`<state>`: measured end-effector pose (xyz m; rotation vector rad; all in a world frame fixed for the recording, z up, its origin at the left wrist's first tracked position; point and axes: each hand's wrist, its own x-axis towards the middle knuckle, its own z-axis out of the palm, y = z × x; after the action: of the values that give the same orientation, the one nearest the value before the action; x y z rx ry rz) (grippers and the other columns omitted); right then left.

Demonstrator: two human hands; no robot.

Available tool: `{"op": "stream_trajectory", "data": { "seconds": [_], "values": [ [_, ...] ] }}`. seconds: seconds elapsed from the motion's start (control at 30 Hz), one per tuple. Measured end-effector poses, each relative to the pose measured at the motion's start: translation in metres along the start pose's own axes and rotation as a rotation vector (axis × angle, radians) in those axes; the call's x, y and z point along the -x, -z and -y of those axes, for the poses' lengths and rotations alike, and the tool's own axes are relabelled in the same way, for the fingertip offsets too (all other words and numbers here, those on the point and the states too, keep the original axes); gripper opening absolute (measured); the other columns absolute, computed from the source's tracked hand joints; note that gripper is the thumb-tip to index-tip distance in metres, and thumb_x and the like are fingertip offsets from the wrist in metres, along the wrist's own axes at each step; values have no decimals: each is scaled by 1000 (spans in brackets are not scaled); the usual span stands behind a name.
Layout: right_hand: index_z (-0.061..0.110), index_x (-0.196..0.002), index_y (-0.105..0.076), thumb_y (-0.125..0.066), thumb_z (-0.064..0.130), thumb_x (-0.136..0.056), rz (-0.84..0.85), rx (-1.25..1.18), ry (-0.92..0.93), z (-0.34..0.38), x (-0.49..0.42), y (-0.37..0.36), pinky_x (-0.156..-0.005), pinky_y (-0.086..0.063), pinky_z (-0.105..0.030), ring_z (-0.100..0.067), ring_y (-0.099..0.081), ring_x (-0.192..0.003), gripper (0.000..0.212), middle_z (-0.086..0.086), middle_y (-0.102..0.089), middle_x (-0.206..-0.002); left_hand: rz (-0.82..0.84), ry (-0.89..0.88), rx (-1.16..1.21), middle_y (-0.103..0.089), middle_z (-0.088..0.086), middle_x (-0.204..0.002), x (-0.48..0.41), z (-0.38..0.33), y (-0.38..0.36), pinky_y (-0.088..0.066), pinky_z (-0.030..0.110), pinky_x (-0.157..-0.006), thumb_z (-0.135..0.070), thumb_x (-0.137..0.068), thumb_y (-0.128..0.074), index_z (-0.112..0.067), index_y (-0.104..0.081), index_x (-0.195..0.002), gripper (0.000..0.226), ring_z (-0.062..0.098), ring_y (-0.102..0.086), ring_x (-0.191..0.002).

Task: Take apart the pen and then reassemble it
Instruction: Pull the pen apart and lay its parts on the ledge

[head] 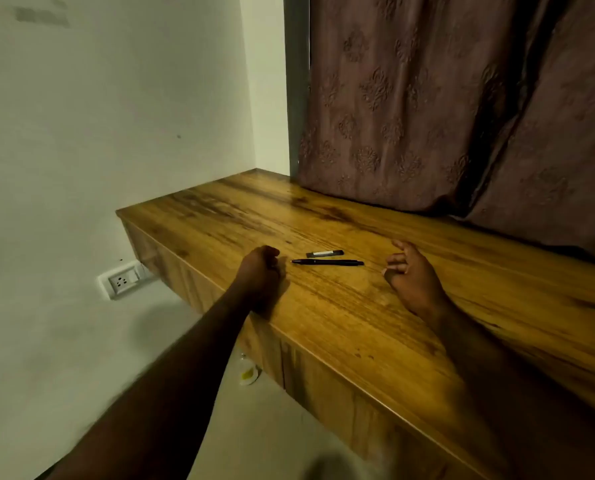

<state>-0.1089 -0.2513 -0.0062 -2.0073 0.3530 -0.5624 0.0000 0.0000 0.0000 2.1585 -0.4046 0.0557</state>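
Note:
A slim black pen body (327,262) lies flat on the wooden counter (341,317), its tip pointing left. Just behind it lies the short black pen cap (325,253), apart from the body. My left hand (259,268) rests on the counter to the left of the pen tip, fingers curled into a loose fist with nothing visible in it. My right hand (410,271) rests on the counter to the right of the pen, fingers loosely apart and empty. Neither hand touches the pen parts.
A brown patterned curtain (445,116) hangs down onto the back of the counter. A white wall (116,133) stands to the left, with a socket plate (123,279) below the counter's end. A small pale object (249,374) lies on the floor under the front edge.

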Motion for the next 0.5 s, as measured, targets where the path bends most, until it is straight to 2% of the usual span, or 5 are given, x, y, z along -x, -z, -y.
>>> {"op": "stream_trajectory", "data": {
  "seconds": [0.17, 0.23, 0.33, 0.43, 0.5],
  "values": [
    [13, -130, -57, -66, 23, -87, 33, 334, 50, -2, -18, -16, -97, -49, -38, -21, -59, -109, 45, -9, -60, -125, -113, -46, -155, -70, 4, -91, -14, -3, -22, -49, 16, -72, -18, -90, -66, -5, -62, -120, 34, 16, -65, -81],
    [18, -126, -61, -65, 30, -88, 75, 432, 91, -1, -24, -24, -99, -47, -39, -23, -56, -113, 41, -6, -59, -121, -163, -69, -192, -72, 12, -100, -19, -6, -30, -54, 31, -86, -22, -91, -64, -5, -64, -117, 32, 24, -68, -91],
    [28, -118, -65, -61, 35, -90, 94, 565, 135, 1, -26, -31, -96, -44, -41, -23, -50, -112, 29, -1, -58, -113, -210, -77, -210, -74, 12, -97, -17, -11, -38, -57, 37, -86, -28, -91, -61, -6, -68, -111, 30, 25, -70, -90],
    [33, -108, -67, -60, 35, -90, 87, 580, 151, 3, -26, -34, -93, -45, -42, -23, -50, -109, 19, 0, -57, -108, -220, -36, -125, -74, 13, -100, -14, -10, -39, -57, 39, -87, -13, -87, -62, -5, -69, -110, 25, 27, -70, -93],
    [33, -103, -68, -61, 34, -90, 96, 570, 154, 3, -27, -33, -92, -46, -42, -24, -50, -108, 15, 0, -58, -107, -223, 23, -13, -72, 16, -104, -12, -9, -37, -56, 31, -88, 0, -84, -62, -2, -69, -111, 28, 27, -68, -97]
  ]
}}
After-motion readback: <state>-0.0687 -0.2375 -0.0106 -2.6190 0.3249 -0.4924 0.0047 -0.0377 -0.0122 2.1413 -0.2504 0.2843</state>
